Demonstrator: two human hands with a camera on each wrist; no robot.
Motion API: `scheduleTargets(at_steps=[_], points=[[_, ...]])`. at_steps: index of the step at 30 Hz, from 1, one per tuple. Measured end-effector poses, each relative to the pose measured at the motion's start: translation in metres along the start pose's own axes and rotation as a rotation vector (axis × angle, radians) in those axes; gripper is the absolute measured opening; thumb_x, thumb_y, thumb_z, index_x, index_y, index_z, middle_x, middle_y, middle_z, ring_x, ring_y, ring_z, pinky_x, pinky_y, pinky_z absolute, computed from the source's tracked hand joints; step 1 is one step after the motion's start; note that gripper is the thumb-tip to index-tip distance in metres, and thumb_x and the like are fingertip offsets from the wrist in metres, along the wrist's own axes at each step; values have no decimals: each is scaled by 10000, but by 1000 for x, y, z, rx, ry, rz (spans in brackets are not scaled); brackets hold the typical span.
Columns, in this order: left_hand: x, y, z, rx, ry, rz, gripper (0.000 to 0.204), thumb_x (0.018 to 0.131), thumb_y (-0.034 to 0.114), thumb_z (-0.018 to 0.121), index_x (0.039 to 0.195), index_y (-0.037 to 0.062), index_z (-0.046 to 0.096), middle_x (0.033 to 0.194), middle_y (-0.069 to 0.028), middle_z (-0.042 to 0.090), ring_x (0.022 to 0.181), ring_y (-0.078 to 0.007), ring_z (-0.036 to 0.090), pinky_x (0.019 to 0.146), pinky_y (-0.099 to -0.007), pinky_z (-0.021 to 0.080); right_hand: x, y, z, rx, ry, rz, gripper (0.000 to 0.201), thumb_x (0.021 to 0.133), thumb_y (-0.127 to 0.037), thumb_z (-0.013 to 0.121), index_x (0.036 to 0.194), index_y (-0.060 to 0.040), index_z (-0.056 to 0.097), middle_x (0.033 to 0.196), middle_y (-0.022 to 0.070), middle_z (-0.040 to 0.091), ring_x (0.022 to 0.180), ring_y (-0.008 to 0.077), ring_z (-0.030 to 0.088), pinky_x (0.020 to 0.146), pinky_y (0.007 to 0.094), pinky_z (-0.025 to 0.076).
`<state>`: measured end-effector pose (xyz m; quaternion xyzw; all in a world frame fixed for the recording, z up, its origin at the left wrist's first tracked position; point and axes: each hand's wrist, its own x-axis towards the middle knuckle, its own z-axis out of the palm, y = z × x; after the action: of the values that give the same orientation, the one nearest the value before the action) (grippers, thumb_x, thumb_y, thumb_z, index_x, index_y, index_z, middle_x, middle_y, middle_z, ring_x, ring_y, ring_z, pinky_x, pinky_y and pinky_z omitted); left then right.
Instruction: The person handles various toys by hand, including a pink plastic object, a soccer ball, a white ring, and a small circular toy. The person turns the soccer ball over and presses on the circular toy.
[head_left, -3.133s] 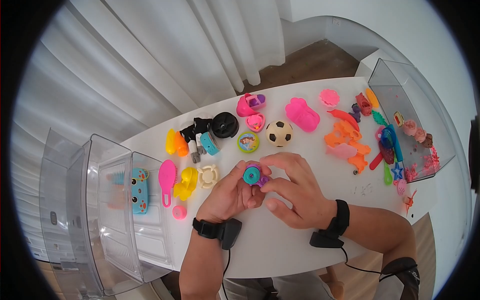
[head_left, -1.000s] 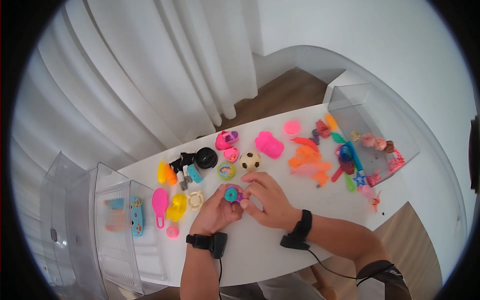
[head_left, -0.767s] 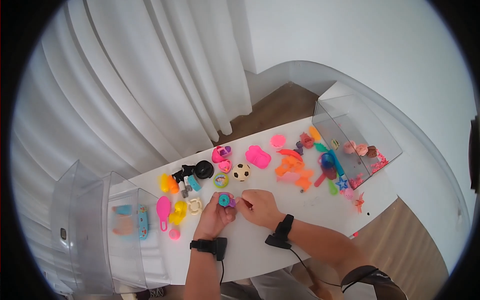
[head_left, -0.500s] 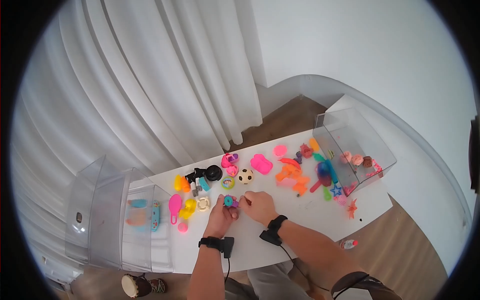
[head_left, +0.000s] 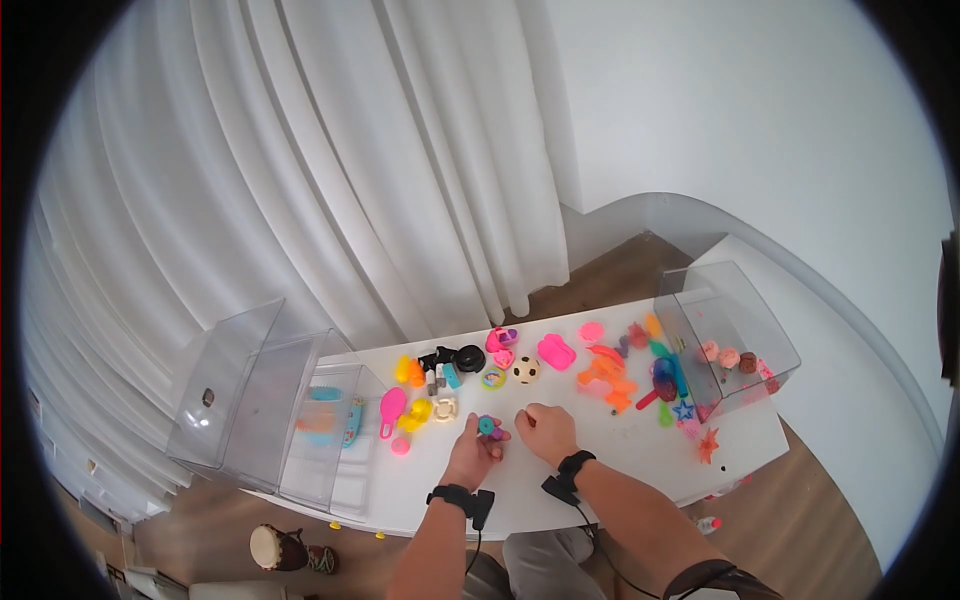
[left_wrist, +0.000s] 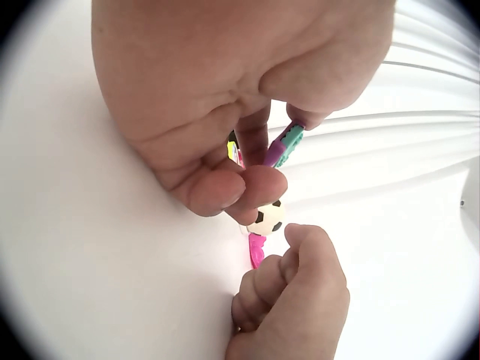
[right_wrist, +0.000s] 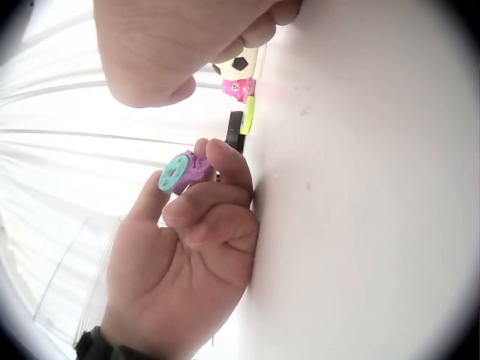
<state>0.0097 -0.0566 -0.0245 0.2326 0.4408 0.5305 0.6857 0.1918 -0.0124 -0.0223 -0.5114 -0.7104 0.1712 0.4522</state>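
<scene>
My left hand [head_left: 474, 457] pinches a small purple toy with a round teal disc [right_wrist: 177, 174] between thumb and fingers, low over the white table [head_left: 590, 480]. The disc has a pattern of small holes, and the other fingers curl loosely below it. To the right, my right hand [head_left: 548, 433] is curled into a loose fist, apart from the toy; nothing shows in it, though its palm is hidden. Just beyond the hands lie a soccer ball [head_left: 526, 370] and a round lime-rimmed toy with a picture [head_left: 494, 378].
At left, a clear box [head_left: 250, 410] stands near a pink hand mirror shape [head_left: 393, 410], yellow duck [head_left: 416, 414] and cream ring [head_left: 445, 409]. Orange pieces [head_left: 610, 378] and a blue star [head_left: 683, 410] lie right, before another clear bin [head_left: 740, 300]. A drum [head_left: 278, 548] stands on the floor.
My right hand, earlier touching the toy with thumb and fingers, has curled up and drawn away to the right. My left hand keeps hold of the toy. The head view has tilted and shifted.
</scene>
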Motion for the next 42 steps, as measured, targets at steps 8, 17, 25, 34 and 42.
scheduleTargets(at_steps=[8,17,25,34,42], points=[[3,5,-2,-30,2,-49,524,1150,522,399,1206,61,641,964,-128,724,653,-167,528,677,-320,454,1,1,-2,-60,-113,-70,288,929,-274,676,694,-110,651,646,139,671,633,404,683,593,527,544],[1,12,-16,-213,-201,-81,486,1161,474,423,1284,52,631,1075,-96,738,738,-170,574,747,-324,495,2,5,-4,45,-221,-182,307,942,-248,701,690,-95,617,620,146,628,591,396,661,557,503,519],[-1,10,-7,-68,-153,-34,483,1161,471,420,1305,57,621,1100,-93,735,799,-185,626,802,-346,507,0,4,-8,112,-239,-261,328,950,-261,715,684,-106,601,601,133,619,566,385,654,528,496,511],[-5,9,2,9,-81,29,499,1175,453,362,1296,35,606,1097,-128,743,774,-205,637,776,-361,514,-1,0,-15,120,-225,-288,330,957,-250,709,685,-102,595,601,141,616,552,382,642,516,493,502],[0,8,-1,17,-40,33,530,1172,481,355,1288,37,619,1039,-112,733,736,-200,649,718,-349,536,0,1,-13,189,-227,-293,295,933,-168,712,687,-72,581,606,162,590,539,394,620,504,471,487]])
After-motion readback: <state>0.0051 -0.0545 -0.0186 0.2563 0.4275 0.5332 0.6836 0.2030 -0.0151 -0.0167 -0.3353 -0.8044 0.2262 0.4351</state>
